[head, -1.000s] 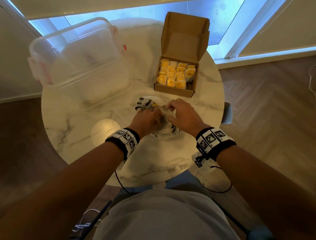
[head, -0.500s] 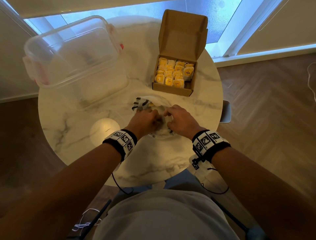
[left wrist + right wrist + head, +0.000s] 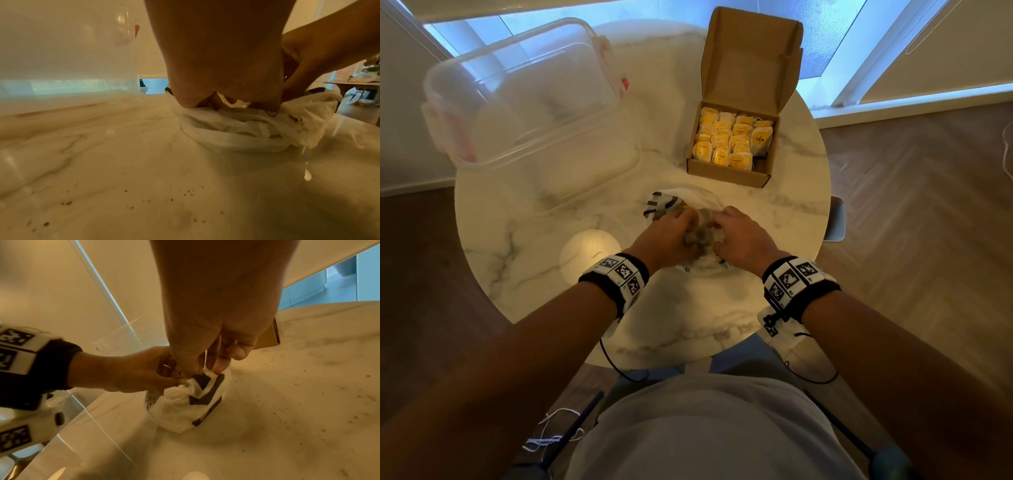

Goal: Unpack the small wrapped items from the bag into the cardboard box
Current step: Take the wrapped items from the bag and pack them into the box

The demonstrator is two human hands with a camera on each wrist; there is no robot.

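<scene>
A crumpled white plastic bag [image 3: 681, 200] with black markings lies at the middle of the round marble table [image 3: 524, 236]. My left hand [image 3: 671, 236] and right hand [image 3: 736, 233] sit side by side on it, fingers curled into the plastic. In the right wrist view both hands pinch the bunched top of the bag [image 3: 185, 404]. The left wrist view shows the bag [image 3: 246, 129] gathered under my left hand [image 3: 216, 65]. Beyond the bag stands the open cardboard box [image 3: 732, 171], lid up, holding several yellow wrapped tea sachets [image 3: 726, 144]. What is inside the bag is hidden.
A large clear plastic tub [image 3: 524, 102] with red clasps fills the table's back left. A round patch of light [image 3: 590, 253] lies left of my left wrist. A grey chair [image 3: 835, 219] stands at the table's right edge, on the wooden floor.
Both hands have stayed on the bag and drawn slightly closer together, bunching the plastic between them. The box and tub have not moved.
</scene>
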